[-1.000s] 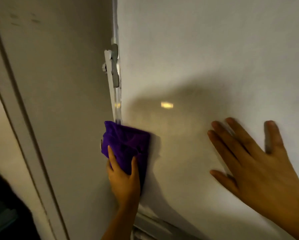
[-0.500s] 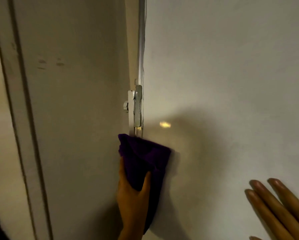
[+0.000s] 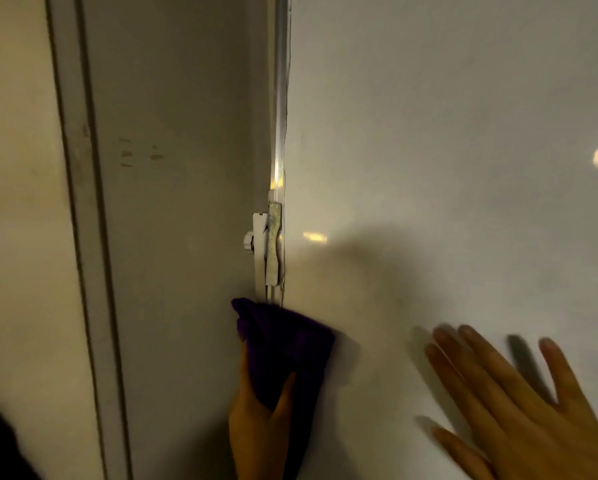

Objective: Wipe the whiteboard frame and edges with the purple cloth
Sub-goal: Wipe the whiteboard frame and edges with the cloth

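We find the left hand [image 3: 256, 424] gripping the purple cloth [image 3: 283, 344] against the whiteboard frame [image 3: 279, 133], the right hand [image 3: 519, 410] spread flat, released, on the whiteboard [image 3: 446, 150].

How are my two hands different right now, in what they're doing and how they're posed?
The left hand is closed around the purple cloth at the whiteboard's frame edge; the right hand holds nothing. The left hand's fingers are curled, the right hand's spread flat over the board surface. Both are raised to the board.
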Motion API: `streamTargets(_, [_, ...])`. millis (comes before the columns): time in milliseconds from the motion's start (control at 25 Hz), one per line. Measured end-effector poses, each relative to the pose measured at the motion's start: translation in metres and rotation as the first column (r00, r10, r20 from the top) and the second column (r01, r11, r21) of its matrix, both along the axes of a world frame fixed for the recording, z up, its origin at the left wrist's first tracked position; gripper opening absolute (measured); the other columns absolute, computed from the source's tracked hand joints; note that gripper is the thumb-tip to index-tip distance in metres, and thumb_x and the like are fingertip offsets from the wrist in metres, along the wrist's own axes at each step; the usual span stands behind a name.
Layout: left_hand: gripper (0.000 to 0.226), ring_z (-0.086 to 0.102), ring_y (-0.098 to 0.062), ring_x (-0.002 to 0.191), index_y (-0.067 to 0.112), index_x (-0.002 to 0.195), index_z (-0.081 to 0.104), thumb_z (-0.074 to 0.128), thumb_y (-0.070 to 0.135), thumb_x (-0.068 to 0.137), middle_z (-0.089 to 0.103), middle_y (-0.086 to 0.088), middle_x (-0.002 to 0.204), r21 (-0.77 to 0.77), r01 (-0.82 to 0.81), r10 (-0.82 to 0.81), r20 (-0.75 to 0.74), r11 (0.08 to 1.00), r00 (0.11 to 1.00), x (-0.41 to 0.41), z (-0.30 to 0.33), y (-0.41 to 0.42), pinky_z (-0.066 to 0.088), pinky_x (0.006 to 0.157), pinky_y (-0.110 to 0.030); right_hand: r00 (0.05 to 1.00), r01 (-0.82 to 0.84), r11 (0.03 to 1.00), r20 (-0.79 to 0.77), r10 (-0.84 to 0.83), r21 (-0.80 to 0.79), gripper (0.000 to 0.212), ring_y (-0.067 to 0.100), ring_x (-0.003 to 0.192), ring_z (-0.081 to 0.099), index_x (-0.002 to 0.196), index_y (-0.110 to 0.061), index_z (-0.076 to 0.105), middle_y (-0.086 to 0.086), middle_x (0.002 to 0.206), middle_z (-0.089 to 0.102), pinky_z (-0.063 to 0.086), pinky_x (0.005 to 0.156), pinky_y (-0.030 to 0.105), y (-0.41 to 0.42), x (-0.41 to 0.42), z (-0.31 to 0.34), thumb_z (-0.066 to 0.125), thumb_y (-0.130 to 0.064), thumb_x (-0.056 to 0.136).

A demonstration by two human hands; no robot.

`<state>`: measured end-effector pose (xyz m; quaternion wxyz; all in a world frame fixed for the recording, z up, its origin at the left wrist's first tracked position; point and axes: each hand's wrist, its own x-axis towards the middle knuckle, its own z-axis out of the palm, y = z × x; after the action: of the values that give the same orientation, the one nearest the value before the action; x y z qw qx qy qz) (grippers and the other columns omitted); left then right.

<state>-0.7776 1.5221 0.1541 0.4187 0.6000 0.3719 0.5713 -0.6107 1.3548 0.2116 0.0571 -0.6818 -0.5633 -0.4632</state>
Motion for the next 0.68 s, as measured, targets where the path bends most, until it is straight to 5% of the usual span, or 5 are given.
streamTargets(120, [0.091, 0.041, -0.023, 0.132, 0.042, 0.144, 0.014, 0.059, 0.052, 0.065, 0.038, 0.004, 0.148, 0.021, 0.017, -0.017, -0.016, 1.0, 1.0, 0.003, -0.005, -0.012, 0.031, 0.11, -0.041, 0.989, -0.082, 0.982, 0.132, 0.059, 0.173, 0.068, 0.024, 0.142, 0.015, 0.142, -0.011, 0.028, 0.009, 0.151, 0.029, 0.002, 0.113, 0.052, 0.014, -0.006, 0.018, 0.025, -0.053, 0.089])
streamTargets(240, [0.084, 0.042, -0.024, 0.131, 0.044, 0.143, 0.014, 0.063, 0.05, 0.074, 0.039, 0.004, 0.147, 0.017, 0.01, -0.01, -0.018, 1.0, 1.0, 0.001, -0.003, -0.018, 0.034, 0.107, -0.04, 1.0, 0.03, 1.0, -0.007, -0.03, 0.006, 0.066, 0.028, 0.139, 0.024, 0.142, -0.01, 0.027, 0.009, 0.15, 0.029, 0.004, 0.111, 0.056, 0.016, -0.003, 0.012, 0.021, -0.051, 0.09])
streamTargets(680, [0.074, 0.043, -0.023, 0.129, 0.043, 0.143, 0.017, 0.059, 0.041, 0.082, 0.039, 0.006, 0.146, 0.0, 0.03, -0.03, 0.006, 1.0, 1.0, 0.0, -0.003, -0.024, 0.035, 0.102, -0.039, 0.991, 0.084, 0.996, 0.103, -0.087, 0.03, 0.071, 0.028, 0.143, 0.008, 0.145, -0.012, 0.015, 0.009, 0.155, 0.013, 0.003, 0.112, 0.056, 0.02, -0.005, 0.009, 0.024, -0.055, 0.09])
